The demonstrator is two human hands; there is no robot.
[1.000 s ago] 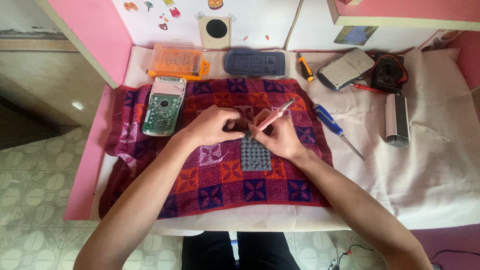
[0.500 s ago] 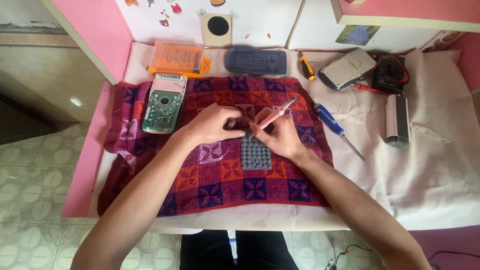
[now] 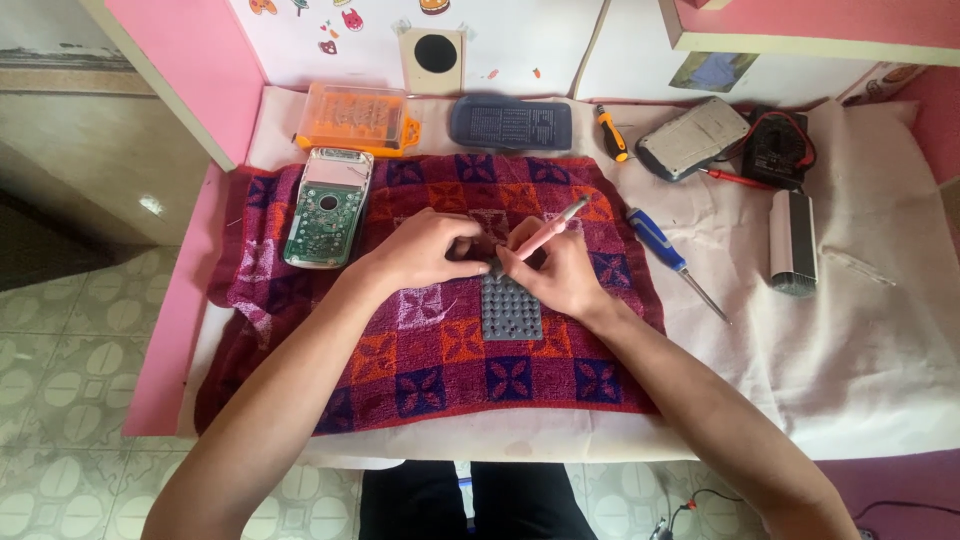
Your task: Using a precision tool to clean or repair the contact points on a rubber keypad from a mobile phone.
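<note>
My left hand (image 3: pixel 425 250) and my right hand (image 3: pixel 555 272) meet over the middle of a purple and orange checked towel (image 3: pixel 440 350). My right hand grips a pink-handled tool (image 3: pixel 553 231) like a pen, its tip pointing down and left between the two hands. The fingertips of my left hand pinch something small at that tip; what it is stays hidden. Just below the hands a grey rubber keypad (image 3: pixel 511 310) lies flat on the towel. An opened calculator with a green circuit board (image 3: pixel 327 208) rests at the towel's left end.
Along the back stand an orange bit case (image 3: pixel 355 118), a dark keypad cover (image 3: pixel 510 124), a small orange screwdriver (image 3: pixel 612 135), a grey device (image 3: pixel 692 137) and a black meter with red leads (image 3: pixel 777 150). A blue screwdriver (image 3: pixel 672 258) and a white cylinder (image 3: pixel 792 241) lie right.
</note>
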